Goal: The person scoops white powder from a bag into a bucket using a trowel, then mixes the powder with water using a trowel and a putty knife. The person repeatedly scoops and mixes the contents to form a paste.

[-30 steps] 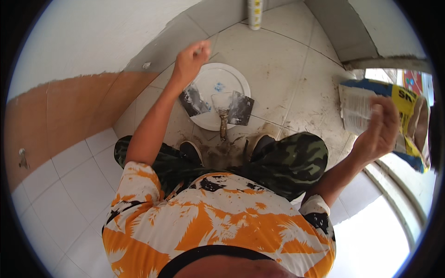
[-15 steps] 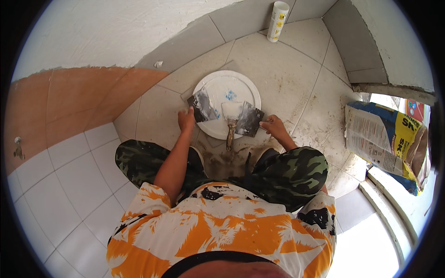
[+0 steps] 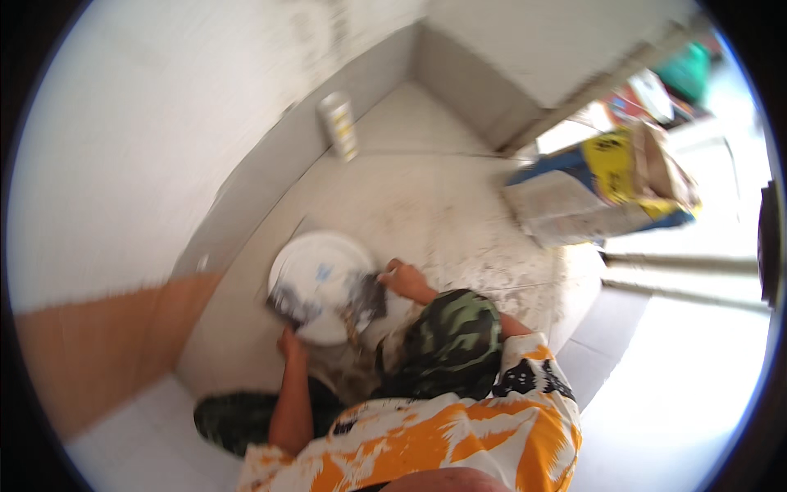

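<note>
A round white lid, marked with blue in its middle, lies on the tiled floor in front of me. My left hand grips a dark, flat rectangular spreader over the lid's near left edge. Between the fingers of my right hand is a second dark spreader, held over the lid's right side. White paste smears both blades. A putty knife rests between them, its handle toward me; motion blurs its blade.
Beyond the lid, a white and yellow cylindrical tube stands by the grey skirting tiles. An opened blue, yellow and white sack is at the right, beside a bright doorway. Dark dirt marks the floor tiles to the right.
The whole view has swung toward the right, so lid and hands now appear lower left and the sack nearer the middle. Both hands still hold their spreaders over the lid.
</note>
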`<state>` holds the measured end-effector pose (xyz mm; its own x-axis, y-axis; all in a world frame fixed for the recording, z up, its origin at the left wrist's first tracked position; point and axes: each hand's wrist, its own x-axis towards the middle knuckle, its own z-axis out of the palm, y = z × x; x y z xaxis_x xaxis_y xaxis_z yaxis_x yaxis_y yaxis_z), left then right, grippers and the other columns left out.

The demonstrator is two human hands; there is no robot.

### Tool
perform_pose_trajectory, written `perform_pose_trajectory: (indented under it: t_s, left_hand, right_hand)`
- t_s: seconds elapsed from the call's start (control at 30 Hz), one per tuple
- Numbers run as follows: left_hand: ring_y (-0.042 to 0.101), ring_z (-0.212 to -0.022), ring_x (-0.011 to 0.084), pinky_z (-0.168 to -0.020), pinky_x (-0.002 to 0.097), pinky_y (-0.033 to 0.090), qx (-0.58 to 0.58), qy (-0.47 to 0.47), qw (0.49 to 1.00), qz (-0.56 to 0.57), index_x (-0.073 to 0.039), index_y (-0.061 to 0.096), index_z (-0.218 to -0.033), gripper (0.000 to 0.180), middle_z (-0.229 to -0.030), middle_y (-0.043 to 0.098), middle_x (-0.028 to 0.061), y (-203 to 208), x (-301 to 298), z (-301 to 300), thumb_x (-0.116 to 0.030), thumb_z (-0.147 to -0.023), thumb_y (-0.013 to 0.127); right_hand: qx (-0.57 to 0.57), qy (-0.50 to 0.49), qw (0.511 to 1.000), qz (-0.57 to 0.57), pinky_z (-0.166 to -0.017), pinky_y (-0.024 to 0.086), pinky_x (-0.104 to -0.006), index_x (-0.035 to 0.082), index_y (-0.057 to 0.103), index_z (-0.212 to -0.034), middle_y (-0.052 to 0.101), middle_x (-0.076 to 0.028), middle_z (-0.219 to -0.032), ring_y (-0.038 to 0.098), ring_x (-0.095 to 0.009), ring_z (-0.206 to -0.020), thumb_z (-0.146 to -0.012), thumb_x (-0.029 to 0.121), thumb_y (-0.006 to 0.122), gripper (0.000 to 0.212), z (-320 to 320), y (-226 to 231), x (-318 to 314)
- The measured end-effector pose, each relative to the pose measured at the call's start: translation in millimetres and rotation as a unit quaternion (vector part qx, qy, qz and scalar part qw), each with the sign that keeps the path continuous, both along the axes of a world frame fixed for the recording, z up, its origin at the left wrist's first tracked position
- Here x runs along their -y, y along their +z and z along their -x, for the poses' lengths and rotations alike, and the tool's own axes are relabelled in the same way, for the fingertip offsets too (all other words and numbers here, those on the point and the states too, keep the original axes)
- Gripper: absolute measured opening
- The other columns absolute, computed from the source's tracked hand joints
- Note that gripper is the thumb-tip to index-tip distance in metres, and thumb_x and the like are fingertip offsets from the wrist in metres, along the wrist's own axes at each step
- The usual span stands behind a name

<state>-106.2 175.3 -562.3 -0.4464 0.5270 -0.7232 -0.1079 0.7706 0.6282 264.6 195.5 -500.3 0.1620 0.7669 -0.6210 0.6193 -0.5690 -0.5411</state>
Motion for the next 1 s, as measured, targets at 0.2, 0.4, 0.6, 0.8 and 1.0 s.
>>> perform_pose_trajectory:
  t_s: [0.2,0.4,0.6,0.8,1.0]
  left_hand:
    - [0.063,-0.081,0.0278,-0.075,0.0387,0.052,-0.314,-0.051,0.928,-0.196,0.006,0.061,-0.108,0.023,-0.099,0.065,0.0140,0,-19,12,-0.006,-0.092,0.052]
    - [0.060,-0.079,0.0140,-0.070,0.0266,0.051,-0.118,-0.221,0.918,-0.307,0.002,0.061,-0.112,0.019,-0.098,0.063,0.0070,121,-101,-119,-0.003,-0.094,0.054]
    - [0.057,-0.080,0.0089,-0.068,0.0237,0.049,0.101,-0.474,0.772,-0.410,0.000,0.061,-0.117,0.025,-0.096,0.060,0.0037,258,-139,-341,-0.014,-0.096,0.061]
    - [0.061,-0.089,0.0157,-0.075,0.0300,0.052,0.210,-0.613,0.651,-0.395,0.002,0.047,-0.134,0.065,-0.110,0.059,0.0120,373,-77,-525,-0.036,-0.089,0.074]
    - [0.064,-0.089,0.0197,-0.078,0.0330,0.052,0.150,-0.602,0.666,-0.414,0.003,0.042,-0.134,0.057,-0.103,0.063,0.0162,376,-42,-567,-0.008,-0.084,0.067]
  right_hand:
    - [0.300,-0.121,0.758,-0.567,-0.085,0.046,-0.0459,0.007,0.061,-0.115,0.061,-0.017,-0.105,0.059,-0.037,-0.096,-0.076,0.005,0.070,0.040,-156,173,-18]
    - [0.676,-0.176,0.681,-0.222,-0.113,0.021,-0.0627,0.007,0.057,-0.123,0.058,-0.018,-0.127,0.042,-0.041,-0.131,-0.079,0.011,0.063,0.045,-321,357,55]
    - [0.581,-0.060,0.775,-0.240,-0.109,0.033,-0.0504,0.009,0.067,-0.095,0.061,-0.006,-0.083,0.060,-0.026,-0.090,-0.072,-0.003,0.063,0.026,-326,348,105]
    - [0.492,-0.021,0.810,-0.320,-0.084,0.041,-0.0418,0.007,0.067,-0.081,0.059,-0.009,-0.077,0.057,-0.027,-0.080,-0.069,0.005,0.062,0.013,-263,344,144]
    - [0.418,-0.068,0.842,-0.334,-0.080,0.044,-0.0400,0.005,0.068,-0.087,0.060,-0.008,-0.079,0.058,-0.026,-0.078,-0.076,0.007,0.066,0.012,-240,351,165]
